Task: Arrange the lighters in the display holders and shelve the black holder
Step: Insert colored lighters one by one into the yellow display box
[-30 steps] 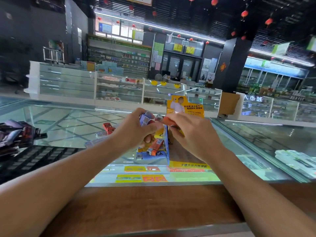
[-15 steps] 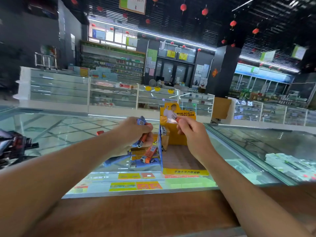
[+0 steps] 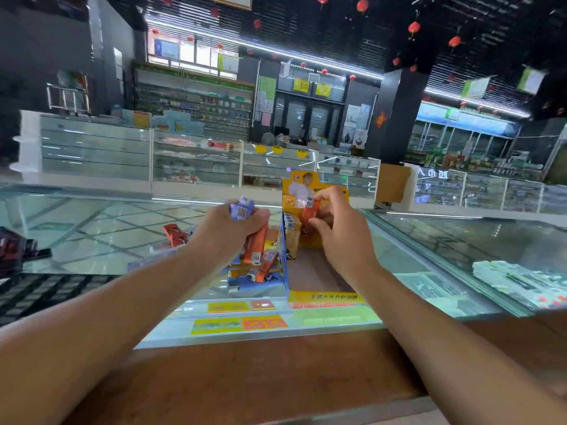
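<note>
Gripping a bunch of lighters (image 3: 242,208) in left hand (image 3: 227,237); pinching one orange lighter (image 3: 308,214) in right hand (image 3: 343,240), by yellow box (image 3: 290,191).

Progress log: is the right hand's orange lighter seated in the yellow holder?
Not seated. The right hand pinches the orange lighter, cap above the seated row in the yellow holder; lower end hidden.

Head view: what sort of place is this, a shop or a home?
Most likely a shop, perhaps a pharmacy. Rows of glass display cases line the room, stocked shelves fill the back wall, and coloured labels show through the glass counter in front.
</note>
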A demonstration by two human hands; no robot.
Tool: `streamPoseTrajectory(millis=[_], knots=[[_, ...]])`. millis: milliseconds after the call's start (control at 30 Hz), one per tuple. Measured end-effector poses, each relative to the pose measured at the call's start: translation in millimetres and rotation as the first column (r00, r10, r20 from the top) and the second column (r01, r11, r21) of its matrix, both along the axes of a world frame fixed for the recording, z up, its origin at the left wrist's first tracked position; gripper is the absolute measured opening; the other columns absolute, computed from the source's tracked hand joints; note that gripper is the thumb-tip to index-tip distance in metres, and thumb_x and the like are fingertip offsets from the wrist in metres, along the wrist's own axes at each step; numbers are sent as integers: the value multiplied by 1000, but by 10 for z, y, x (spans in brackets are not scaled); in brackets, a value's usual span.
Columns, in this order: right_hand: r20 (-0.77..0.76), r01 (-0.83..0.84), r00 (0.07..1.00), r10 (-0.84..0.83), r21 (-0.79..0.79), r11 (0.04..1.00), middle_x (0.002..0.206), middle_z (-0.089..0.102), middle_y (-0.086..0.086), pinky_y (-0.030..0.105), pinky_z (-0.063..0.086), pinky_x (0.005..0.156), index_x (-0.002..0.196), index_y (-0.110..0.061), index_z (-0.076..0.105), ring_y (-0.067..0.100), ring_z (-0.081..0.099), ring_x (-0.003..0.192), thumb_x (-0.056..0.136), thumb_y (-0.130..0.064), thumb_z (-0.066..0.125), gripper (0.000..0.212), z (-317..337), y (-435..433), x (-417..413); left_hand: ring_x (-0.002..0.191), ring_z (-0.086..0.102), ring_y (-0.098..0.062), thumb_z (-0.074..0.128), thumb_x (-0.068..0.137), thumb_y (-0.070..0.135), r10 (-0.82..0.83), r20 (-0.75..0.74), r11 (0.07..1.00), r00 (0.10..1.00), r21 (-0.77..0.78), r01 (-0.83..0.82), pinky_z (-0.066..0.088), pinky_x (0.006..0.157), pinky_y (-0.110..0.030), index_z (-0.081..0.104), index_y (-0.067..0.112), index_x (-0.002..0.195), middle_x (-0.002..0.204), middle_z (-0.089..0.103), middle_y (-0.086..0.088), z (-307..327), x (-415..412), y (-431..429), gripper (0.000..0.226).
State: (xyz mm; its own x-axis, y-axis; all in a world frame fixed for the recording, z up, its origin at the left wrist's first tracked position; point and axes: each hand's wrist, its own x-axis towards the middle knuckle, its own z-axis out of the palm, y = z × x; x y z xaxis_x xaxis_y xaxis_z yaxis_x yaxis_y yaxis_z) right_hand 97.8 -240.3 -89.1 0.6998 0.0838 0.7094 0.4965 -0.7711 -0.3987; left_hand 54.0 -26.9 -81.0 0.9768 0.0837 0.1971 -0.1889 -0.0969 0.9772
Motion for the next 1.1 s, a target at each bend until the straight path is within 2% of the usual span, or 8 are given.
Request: streamPoseTrajectory(millis=[200,500,633,733,800,867,933,1100], knots=[[99,115,990,-97,-209,971,110,69,0,41,53,74,118,-25,60,27,65,99,100,-20,67,20,-64,57,-31,74,76,-27,71,98,25,-8,17,986,1000,-166,11,64,84,-45,70,3,97,87,76,-22,-10,-13,-22,22],[34,106,994,-103,-126,986,96,77,-2,37,57,71,118,-28,67,22,72,86,100,-30,67,18,-76,19,-22,78,79,-29,71,98,16,-20,-13,943,1000,-333,14,66,73,-35,63,-2,111,83,79,-14,16,-38,-12,24],[50,199,980,-193,-216,956,102,75,-5,32,46,65,126,-29,61,23,71,90,104,-31,59,22,-42,56,-62,78,79,-27,73,96,18,-8,-2,954,1000,-299,7,66,76,-37,65,-2,108,88,79,-16,-18,-28,-10,24],[202,44,979,-23,-98,994,93,69,-10,32,44,62,117,-27,59,13,65,80,109,-36,50,15,13,78,-158,58,62,-17,76,94,25,42,23,978,999,-207,-36,54,57,-29,68,4,96,79,71,-12,-16,-23,16,22],[159,-235,959,234,-11,972,76,66,-6,38,44,56,106,-27,60,16,61,64,110,-39,50,16,42,92,-247,54,49,-13,77,93,28,72,30,976,997,-210,-64,43,49,-26,69,8,92,74,61,-7,-13,-16,35,21],[67,-372,927,370,34,927,75,67,-5,35,48,59,107,-26,62,16,62,64,106,-39,61,13,55,133,-333,53,46,-12,76,93,27,62,47,963,997,-264,-48,40,47,-24,68,11,88,71,57,-6,-4,-24,46,19],[-2,-419,907,421,87,904,79,69,-4,24,49,64,108,-24,65,13,65,70,98,-34,73,16,68,182,-380,50,45,-12,76,94,25,50,78,959,996,-283,-26,41,45,-23,67,11,87,64,54,-5,7,-38,50,18],[56,-432,892,448,396,810,84,74,3,31,61,67,102,-14,70,19,72,75,93,-18,79,13,120,212,-360,49,44,-13,75,95,25,87,86,986,992,-152,-73,40,44,-23,66,13,83,56,53,-1,11,-48,57,19]])
